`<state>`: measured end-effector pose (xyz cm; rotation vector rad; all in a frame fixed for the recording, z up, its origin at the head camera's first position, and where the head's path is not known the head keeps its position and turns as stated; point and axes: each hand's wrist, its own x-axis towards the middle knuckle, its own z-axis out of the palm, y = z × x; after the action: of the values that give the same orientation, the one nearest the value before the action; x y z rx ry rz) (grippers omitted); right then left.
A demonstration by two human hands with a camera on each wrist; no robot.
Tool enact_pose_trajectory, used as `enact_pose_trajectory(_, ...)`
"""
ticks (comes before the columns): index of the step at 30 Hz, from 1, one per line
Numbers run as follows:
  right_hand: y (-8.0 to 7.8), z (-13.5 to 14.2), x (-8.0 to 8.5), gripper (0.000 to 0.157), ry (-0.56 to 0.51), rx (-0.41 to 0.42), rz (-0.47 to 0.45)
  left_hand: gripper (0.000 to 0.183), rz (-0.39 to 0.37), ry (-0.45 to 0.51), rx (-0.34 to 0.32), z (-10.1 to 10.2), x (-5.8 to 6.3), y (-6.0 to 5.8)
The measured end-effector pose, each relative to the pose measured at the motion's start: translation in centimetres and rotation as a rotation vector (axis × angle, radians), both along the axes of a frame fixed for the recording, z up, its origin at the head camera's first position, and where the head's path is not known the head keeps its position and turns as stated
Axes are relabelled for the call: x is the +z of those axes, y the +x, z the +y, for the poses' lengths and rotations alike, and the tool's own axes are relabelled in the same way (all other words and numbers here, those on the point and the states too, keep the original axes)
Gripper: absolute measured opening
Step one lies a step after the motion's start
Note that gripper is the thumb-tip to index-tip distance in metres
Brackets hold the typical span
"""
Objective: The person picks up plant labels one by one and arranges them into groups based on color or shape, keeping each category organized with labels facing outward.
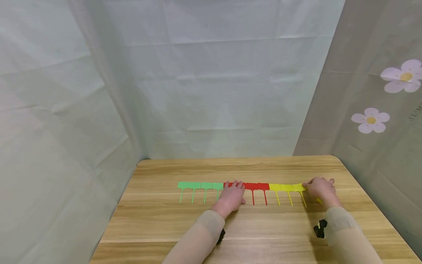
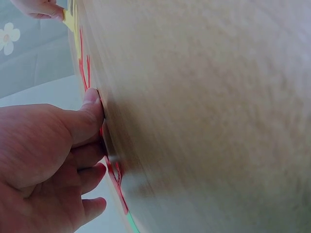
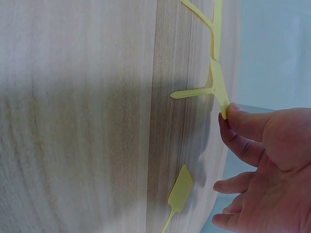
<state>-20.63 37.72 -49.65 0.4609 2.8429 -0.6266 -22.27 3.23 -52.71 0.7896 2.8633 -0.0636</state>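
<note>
T-shaped plastic plant labels lie in a row on the wooden table: green plant labels [image 1: 195, 185] at the left, red plant labels [image 1: 258, 186] in the middle, yellow plant labels [image 1: 280, 187] at the right, stems toward the person. My left hand [image 1: 232, 196] rests across the red section, fingers extended, covering part of it. At the right end, my right hand [image 1: 320, 190] pinches the outer edge of the last yellow plant label [image 3: 220, 90] between thumb and forefinger. That edge is tilted up, its other edge right beside the neighbouring label.
A loose yellow plant label [image 3: 181, 190] lies on the table to the right of the row, mostly hidden under the right hand in the head view. Pale cloth [image 1: 217, 91] hangs behind the table's back edge, with more cloth along both sides.
</note>
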Motion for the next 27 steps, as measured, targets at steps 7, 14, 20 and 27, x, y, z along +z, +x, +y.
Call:
enact_pose_trajectory(7, 0.0, 0.03, 0.05, 0.048, -0.014, -0.001, 0.0, 0.068, 0.013, -0.008, -0.002, 0.04, -0.09, 0.02)
enact_pose_trajectory(14, -0.25, 0.49, -0.4, 0.053, -0.015, 0.011, -0.002, 0.068, 0.023, -0.021, -0.005, 0.08, -0.17, -0.04)
enact_pose_trajectory(20, -0.25, 0.67, -0.48, 0.054, -0.004, 0.02, 0.001, 0.069, 0.022, -0.01, -0.001, 0.05, -0.13, 0.01)
enact_pose_trajectory(27, -0.02, 0.46, -0.26, 0.054, -0.005, 0.014, 0.006, 0.068, 0.017, 0.011, 0.0, 0.03, -0.06, -0.03)
